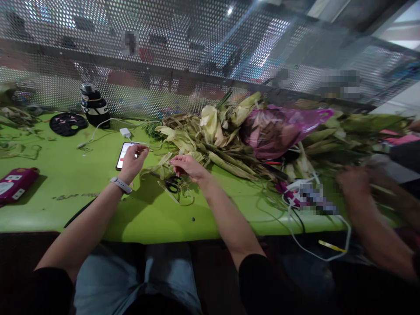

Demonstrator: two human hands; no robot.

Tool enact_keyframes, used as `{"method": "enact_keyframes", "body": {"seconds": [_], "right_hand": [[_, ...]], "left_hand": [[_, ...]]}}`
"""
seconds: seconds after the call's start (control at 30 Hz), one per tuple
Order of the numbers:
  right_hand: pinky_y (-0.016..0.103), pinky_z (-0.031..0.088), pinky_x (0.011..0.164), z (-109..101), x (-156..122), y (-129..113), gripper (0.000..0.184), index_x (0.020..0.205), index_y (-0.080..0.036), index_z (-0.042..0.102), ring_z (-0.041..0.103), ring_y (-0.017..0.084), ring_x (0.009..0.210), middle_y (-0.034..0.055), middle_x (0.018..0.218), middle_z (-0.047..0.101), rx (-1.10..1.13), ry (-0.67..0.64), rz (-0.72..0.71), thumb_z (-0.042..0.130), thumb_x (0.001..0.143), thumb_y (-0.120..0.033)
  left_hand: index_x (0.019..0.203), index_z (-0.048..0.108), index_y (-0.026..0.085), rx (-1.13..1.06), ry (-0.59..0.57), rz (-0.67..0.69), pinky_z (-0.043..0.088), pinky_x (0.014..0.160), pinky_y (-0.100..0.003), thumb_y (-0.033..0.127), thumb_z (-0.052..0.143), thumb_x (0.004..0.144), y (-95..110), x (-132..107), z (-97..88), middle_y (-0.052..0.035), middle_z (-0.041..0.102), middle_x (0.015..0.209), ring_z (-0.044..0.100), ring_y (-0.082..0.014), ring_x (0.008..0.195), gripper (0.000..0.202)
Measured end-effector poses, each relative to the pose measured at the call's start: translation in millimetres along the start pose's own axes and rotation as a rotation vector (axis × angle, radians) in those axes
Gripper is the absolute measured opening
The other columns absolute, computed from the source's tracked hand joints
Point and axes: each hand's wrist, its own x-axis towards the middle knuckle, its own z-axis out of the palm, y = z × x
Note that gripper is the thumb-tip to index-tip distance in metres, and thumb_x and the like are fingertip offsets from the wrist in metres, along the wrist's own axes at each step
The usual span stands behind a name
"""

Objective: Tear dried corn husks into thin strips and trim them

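My left hand (133, 159), with a pale watch band (121, 184) on its wrist, hovers over the right side of a lit phone (122, 156) lying on the green table. Its fingers are bent together; whatever they may pinch is too small to make out. To the right, my right hand (188, 168) is closed in a pinch above thin husk strips (179, 199) and black-handled scissors (173, 184). Any strand between its fingertips cannot be told apart from the husks behind. A large heap of dried corn husks (226, 162) lies just beyond my right hand.
A pink plastic bag (272, 131) rests on the husks. A bottle (94, 107), black fan-shaped item (68, 124), white charger (125, 132) and purple box (18, 186) occupy the left. Another person's hands (354, 181) are at right, near white cables (290, 218). Perforated metal screen (183, 57) stands behind.
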Motion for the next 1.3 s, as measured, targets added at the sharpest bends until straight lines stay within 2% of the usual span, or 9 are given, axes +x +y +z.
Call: {"method": "enact_keyframes", "body": {"seconds": [0.07,0.17,0.23,0.33,0.5,0.73,1.07,1.17,1.3], "right_hand": [[0.017,0.042,0.042,3.3,-0.2,-1.2,0.021,0.078,-0.015,0.059,0.053,0.006,0.042,-0.0022,0.06,0.064,-0.021,0.042,0.003,0.072,0.078,-0.032],[0.016,0.042,0.043,8.6,-2.3,-3.6,0.017,0.081,-0.015,0.06,0.053,0.005,0.042,-0.0014,0.062,0.065,-0.055,0.064,-0.044,0.069,0.081,-0.03],[0.017,0.045,0.046,13.0,-4.0,-4.2,0.016,0.082,-0.015,0.061,0.055,0.005,0.045,-0.0017,0.063,0.065,-0.079,0.056,-0.075,0.068,0.083,-0.03],[0.019,0.048,0.05,20.4,-5.5,-1.8,0.018,0.085,-0.015,0.062,0.056,0.007,0.048,-0.0013,0.064,0.065,-0.14,-0.051,-0.076,0.069,0.081,-0.031],[0.025,0.052,0.059,27.8,-7.9,3.4,0.028,0.092,-0.015,0.062,0.058,0.009,0.056,-0.0005,0.071,0.064,-0.205,-0.129,-0.101,0.073,0.076,-0.035],[0.033,0.048,0.083,24.4,-14.0,-2.6,0.02,0.099,-0.018,0.069,0.064,0.018,0.089,0.0072,0.1,0.071,-0.813,0.134,-0.451,0.062,0.087,-0.031],[0.033,0.047,0.086,24.7,-9.5,6.7,0.026,0.1,-0.024,0.071,0.062,0.02,0.095,0.0068,0.099,0.071,-1.1,0.363,-0.756,0.05,0.095,-0.038],[0.035,0.046,0.09,27.0,-7.3,7.9,0.023,0.093,-0.024,0.072,0.059,0.021,0.1,0.0074,0.104,0.069,-1.154,0.474,-0.839,0.053,0.094,-0.037],[0.034,0.045,0.09,31.1,-5.3,10.3,0.024,0.094,-0.022,0.069,0.06,0.021,0.101,0.0072,0.102,0.069,-1.156,0.45,-0.856,0.051,0.095,-0.036]], "left_hand": [[0.079,0.07,0.015,0.0,-0.071,0.0,0.036,0.052,-0.023,0.053,0.059,0.083,7.8,-4.0,-0.6,-0.0042,0.062,0.066,0.05,-0.0107,0.057,0.04],[0.068,0.071,0.012,-0.057,-0.45,-0.257,0.032,0.047,-0.024,0.064,0.056,0.08,15.7,-12.9,3.2,-0.0057,0.06,0.056,0.048,-0.0102,0.048,0.056],[0.067,0.071,0.011,-0.093,-0.569,-0.432,0.032,0.046,-0.024,0.07,0.056,0.076,15.9,-17.8,8.1,-0.0087,0.063,0.058,0.05,-0.0112,0.047,0.061],[0.063,0.069,0.012,-0.191,-0.539,-0.533,0.032,0.046,-0.023,0.063,0.07,0.067,11.4,-20.6,13.4,-0.008,0.065,0.062,0.052,-0.01,0.049,0.051],[0.071,0.07,0.014,-0.241,-0.461,-0.44,0.033,0.049,-0.02,0.046,0.078,0.064,9.3,-19.0,11.6,-0.0014,0.062,0.062,0.05,-0.0069,0.052,0.033],[0.066,0.068,0.015,0.05,-0.283,-0.143,0.036,0.054,-0.025,0.042,0.071,0.069,7.4,-15.9,8.9,-0.0023,0.062,0.059,0.05,-0.0116,0.053,0.027],[0.062,0.07,0.019,0.261,-0.273,0.037,0.034,0.053,-0.025,0.043,0.062,0.078,8.5,-18.7,9.0,-0.0039,0.065,0.056,0.056,-0.0169,0.053,0.03],[0.073,0.073,0.019,0.36,-0.258,0.107,0.037,0.057,-0.027,0.042,0.06,0.08,9.4,-20.4,10.1,-0.0064,0.068,0.067,0.056,-0.0185,0.058,0.026],[0.084,0.075,0.018,0.498,-0.18,0.29,0.044,0.073,-0.035,0.04,0.06,0.082,4.9,-21.1,11.5,-0.0139,0.068,0.099,0.059,-0.0251,0.083,0.027]]}}
